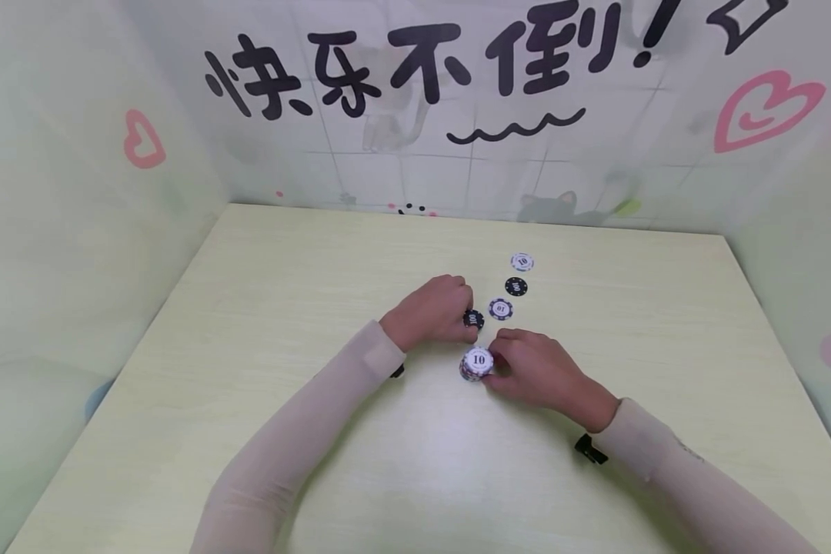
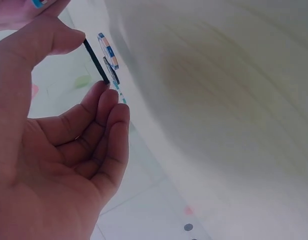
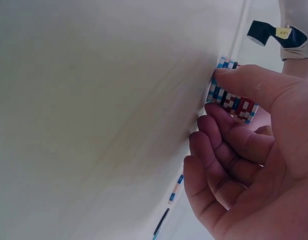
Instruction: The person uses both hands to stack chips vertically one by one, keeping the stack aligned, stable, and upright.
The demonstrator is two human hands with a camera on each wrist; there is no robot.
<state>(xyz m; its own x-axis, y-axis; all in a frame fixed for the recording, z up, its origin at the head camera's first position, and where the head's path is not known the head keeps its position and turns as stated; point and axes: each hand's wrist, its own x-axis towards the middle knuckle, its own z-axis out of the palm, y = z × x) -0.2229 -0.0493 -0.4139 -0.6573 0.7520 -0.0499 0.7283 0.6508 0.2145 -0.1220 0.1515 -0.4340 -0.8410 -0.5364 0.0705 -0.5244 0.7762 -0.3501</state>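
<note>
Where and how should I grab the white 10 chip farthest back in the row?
I'd pinch the white 10 chip by the left and right edges of its rim, coming from above and slightly right. It looks flat, so the thin rim is likely the only hold, and a black chip sits close in front, slightly left.

Long beige sleeves (image 1: 312, 427) end near black wrist devices (image 1: 591, 449), one yellow-labelled.
</note>
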